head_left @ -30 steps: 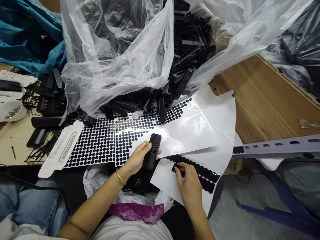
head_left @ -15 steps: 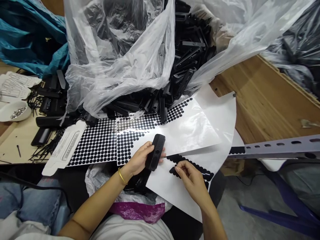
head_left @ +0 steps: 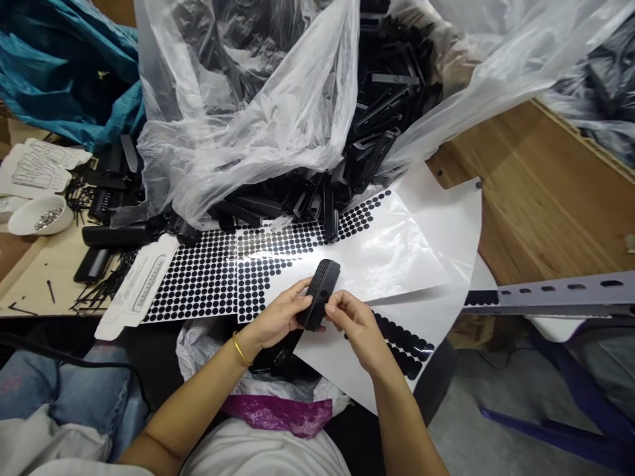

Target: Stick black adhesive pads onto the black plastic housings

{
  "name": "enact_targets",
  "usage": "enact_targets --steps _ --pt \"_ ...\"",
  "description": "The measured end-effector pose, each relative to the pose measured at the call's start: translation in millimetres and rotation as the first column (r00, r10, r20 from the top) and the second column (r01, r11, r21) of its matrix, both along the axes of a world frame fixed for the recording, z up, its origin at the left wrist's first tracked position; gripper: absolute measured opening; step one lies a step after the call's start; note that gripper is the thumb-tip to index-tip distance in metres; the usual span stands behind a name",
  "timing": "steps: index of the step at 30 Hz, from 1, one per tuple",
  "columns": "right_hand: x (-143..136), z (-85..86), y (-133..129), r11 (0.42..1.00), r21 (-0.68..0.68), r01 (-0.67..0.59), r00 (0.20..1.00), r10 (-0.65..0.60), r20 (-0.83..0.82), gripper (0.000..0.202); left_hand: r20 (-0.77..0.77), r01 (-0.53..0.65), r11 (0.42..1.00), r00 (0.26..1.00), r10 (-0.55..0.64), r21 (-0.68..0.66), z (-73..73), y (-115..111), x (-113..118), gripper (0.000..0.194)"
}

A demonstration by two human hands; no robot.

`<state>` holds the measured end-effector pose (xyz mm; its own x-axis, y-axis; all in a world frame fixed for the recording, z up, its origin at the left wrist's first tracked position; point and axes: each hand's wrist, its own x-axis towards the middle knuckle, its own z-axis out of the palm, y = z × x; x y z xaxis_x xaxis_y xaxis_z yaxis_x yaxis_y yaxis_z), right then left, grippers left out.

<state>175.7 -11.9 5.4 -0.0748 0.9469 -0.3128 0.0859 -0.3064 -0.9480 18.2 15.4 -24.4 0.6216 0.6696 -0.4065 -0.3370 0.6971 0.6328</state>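
A textured black oblong part [head_left: 322, 285] with a round dark spot near its middle is gripped by my left hand [head_left: 278, 316], thumb on its face and fingers behind. Close against the part's right side is my right hand [head_left: 353, 321], thumb and forefinger pinched together; whatever lies between those fingertips is too small to make out. Under and beside the hands is a white backing sheet [head_left: 327, 360] with rows of black round stickers [head_left: 404, 337]. More sheets of black dots [head_left: 198, 274] lie to the left.
Behind the sheets, a clear plastic bag [head_left: 258, 125] and a heap of black parts [head_left: 381, 112]. At left, a white bowl [head_left: 24, 221] of small metal pieces and a paper card [head_left: 136, 287]. A perforated metal bar [head_left: 560, 291] stands at right; an open bag [head_left: 278, 413] below my hands.
My right hand has moved up and left from the black stickers on the sheet to the side of the black part. The camera view has shifted slightly.
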Motion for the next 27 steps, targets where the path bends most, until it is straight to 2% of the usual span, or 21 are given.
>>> enact_targets --steps 5,13,21,27 --pt "-1.7 -2.8 0.3 1.000 -0.013 -0.002 0.998 0.003 0.064 0.019 -0.015 -0.006 1.000 1.000 0.006 -0.010 -0.7 -0.5 -0.8 0.051" --pt "-2.9 -3.5 3.2 1.000 0.002 0.000 0.997 -0.001 0.080 0.019 -0.067 -0.031 1.000 0.997 0.031 0.002 5.1 -0.6 -0.3 0.052" --pt "-2.9 0.0 4.8 1.000 0.007 -0.015 0.999 0.014 0.047 0.020 -0.052 -0.023 1.000 0.998 0.024 0.015 2.3 -0.2 -1.1 0.054" --pt "-4.1 -2.7 5.0 1.000 0.006 -0.007 0.996 0.006 0.089 0.021 -0.069 -0.018 0.999 0.997 0.020 0.039 4.2 0.7 -0.8 0.052"
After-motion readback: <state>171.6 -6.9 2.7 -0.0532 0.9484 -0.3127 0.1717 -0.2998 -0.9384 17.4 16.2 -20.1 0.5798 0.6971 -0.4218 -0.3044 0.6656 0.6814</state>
